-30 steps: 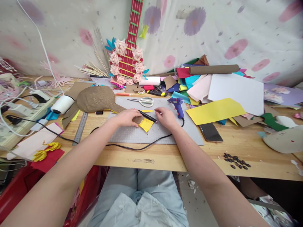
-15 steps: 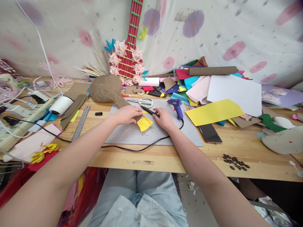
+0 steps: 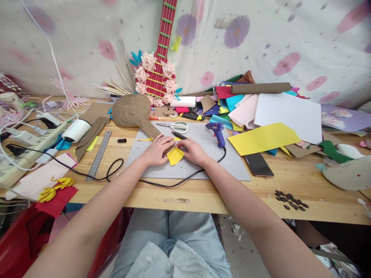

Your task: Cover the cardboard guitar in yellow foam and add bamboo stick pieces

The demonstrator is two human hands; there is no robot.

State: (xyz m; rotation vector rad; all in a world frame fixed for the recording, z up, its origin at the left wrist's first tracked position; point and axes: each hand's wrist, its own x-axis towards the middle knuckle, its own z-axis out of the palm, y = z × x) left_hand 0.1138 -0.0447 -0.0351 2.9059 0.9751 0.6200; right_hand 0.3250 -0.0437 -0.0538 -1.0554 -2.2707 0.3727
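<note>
A small yellow paper piece (image 3: 175,156) lies between my two hands, at the end of the neck of a brown paper-covered lute shape (image 3: 130,111). My left hand (image 3: 158,151) bends over the neck's end, its fingers closed at the paper's left edge. On the opposite edge, my right hand (image 3: 193,152) pinches the same paper. Just beyond my fingers a black pen (image 3: 179,135) rests on the grey cutting mat (image 3: 191,173). White-handled scissors (image 3: 178,126) lie behind it. To the right is a blue glue gun (image 3: 216,132).
A black cord (image 3: 179,183) runs across the mat in front of my hands. A steel ruler (image 3: 99,154) and pen cap (image 3: 122,140) lie left. At right are yellow paper (image 3: 263,139), a phone (image 3: 259,165) and several black beads (image 3: 291,200). A red flowered guitar shape (image 3: 156,79) leans behind.
My right hand has let go of the black pen, now lying on the mat, and moved to the yellow paper. My left hand has shifted slightly nearer me. The cord at left now forms a loop.
</note>
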